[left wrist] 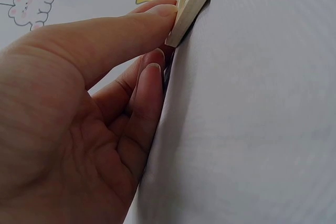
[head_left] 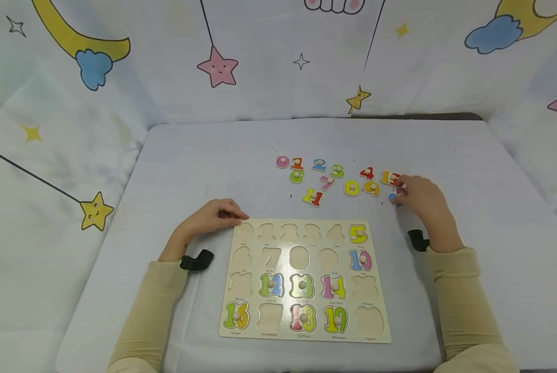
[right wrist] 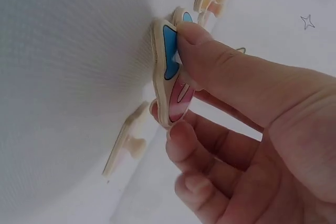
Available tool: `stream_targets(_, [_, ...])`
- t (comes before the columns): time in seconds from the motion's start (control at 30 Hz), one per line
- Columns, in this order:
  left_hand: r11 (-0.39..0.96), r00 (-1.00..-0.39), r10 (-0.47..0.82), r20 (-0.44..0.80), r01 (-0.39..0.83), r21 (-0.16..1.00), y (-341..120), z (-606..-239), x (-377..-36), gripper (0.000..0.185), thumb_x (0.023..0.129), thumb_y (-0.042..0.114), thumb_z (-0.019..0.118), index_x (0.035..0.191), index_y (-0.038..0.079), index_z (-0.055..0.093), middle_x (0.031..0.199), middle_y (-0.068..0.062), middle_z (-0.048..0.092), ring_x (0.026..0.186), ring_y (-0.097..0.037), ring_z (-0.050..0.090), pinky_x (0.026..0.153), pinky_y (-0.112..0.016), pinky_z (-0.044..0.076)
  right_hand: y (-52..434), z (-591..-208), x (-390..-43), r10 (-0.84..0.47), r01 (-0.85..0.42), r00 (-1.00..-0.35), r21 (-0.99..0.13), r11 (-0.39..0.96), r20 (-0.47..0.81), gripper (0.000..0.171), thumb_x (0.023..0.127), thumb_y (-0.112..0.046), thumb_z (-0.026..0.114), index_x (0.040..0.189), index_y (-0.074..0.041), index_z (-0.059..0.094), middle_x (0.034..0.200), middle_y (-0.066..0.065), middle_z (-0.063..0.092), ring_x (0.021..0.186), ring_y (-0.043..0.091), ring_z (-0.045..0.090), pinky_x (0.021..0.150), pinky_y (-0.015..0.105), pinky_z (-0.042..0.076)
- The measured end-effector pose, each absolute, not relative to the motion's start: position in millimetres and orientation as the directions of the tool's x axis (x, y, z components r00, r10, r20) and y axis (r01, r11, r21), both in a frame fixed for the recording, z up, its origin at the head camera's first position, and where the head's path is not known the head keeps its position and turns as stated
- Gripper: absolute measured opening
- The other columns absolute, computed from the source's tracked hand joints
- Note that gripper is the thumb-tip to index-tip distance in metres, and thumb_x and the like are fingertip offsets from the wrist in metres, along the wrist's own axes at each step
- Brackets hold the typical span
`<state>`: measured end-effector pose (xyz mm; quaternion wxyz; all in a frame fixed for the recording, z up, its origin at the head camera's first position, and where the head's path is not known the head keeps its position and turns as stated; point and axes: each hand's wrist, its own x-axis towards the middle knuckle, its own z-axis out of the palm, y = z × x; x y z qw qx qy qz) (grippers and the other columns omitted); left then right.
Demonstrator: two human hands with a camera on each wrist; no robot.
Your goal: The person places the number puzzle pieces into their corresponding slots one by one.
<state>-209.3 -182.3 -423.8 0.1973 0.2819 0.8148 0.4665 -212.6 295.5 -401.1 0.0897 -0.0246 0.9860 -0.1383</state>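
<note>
A wooden number puzzle board (head_left: 302,331) lies on the table, with several numbers seated in it and several bare recesses. My left hand (head_left: 215,215) pinches its far left corner; in the left wrist view the thumb (left wrist: 152,22) presses against the board's edge (left wrist: 194,11). Beyond the board's far right corner, my right hand (head_left: 425,199) grips a blue-and-pink number puzzle piece (head_left: 392,198) between thumb and fingers. In the right wrist view this piece (right wrist: 170,51) stands at a slant, its figure partly covered by the fingers. A yellow-and-red piece (head_left: 390,178) lies beside the fingertips.
Loose number pieces lie scattered behind the board, among them a pink 0 (head_left: 282,162), a yellow-and-green 11 (head_left: 313,197), a yellow 8 (head_left: 351,188) and a red 4 (head_left: 367,173). A printed cloth (head_left: 269,98) hangs behind the white table (head_left: 190,155).
</note>
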Motion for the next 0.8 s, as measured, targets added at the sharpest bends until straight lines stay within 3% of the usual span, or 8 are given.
stream_targets(0.3, [0.396,-0.763,0.645,-0.05,0.278,0.875,-182.9,-425.6,-210.9,0.017,0.086,-0.002,0.066,0.102,-0.005,0.07,0.097,-0.016,0.063,0.086,-0.025,0.054,0.072,-0.027,0.042,295.1,-388.4,-206.0,-0.131,-0.051,-0.969,-0.348,0.936,-0.21,0.031,0.084,-0.012,0.072,0.096,0.004,0.049,0.077,0.012,0.053,0.072,0.028,0.048,0.059,0.038,0.038])
stream_targets(0.53, [0.39,-0.761,0.647,-0.042,0.283,0.876,-183.8,-426.6,-210.7,0.017,0.086,-0.002,0.066,0.102,-0.005,0.07,0.097,-0.015,0.063,0.087,-0.023,0.055,0.073,-0.027,0.043,293.6,-377.1,-202.1,-0.178,-0.084,-0.958,-0.374,0.924,-0.226,0.014,0.091,-0.009,0.061,0.089,0.003,0.054,0.068,0.005,0.057,0.063,0.021,0.052,0.057,0.036,0.04])
stream_targets(0.8, [0.384,-0.758,0.651,-0.036,0.288,0.877,-183.5,-427.1,-210.8,0.017,0.086,-0.002,0.066,0.102,-0.005,0.07,0.098,-0.015,0.064,0.087,-0.022,0.055,0.073,-0.027,0.043,294.7,-367.3,-193.3,-0.251,-0.124,-0.933,-0.422,0.898,-0.259,0.011,0.092,-0.007,0.059,0.096,0.002,0.053,0.07,0.003,0.06,0.067,0.023,0.058,0.064,0.039,0.044])
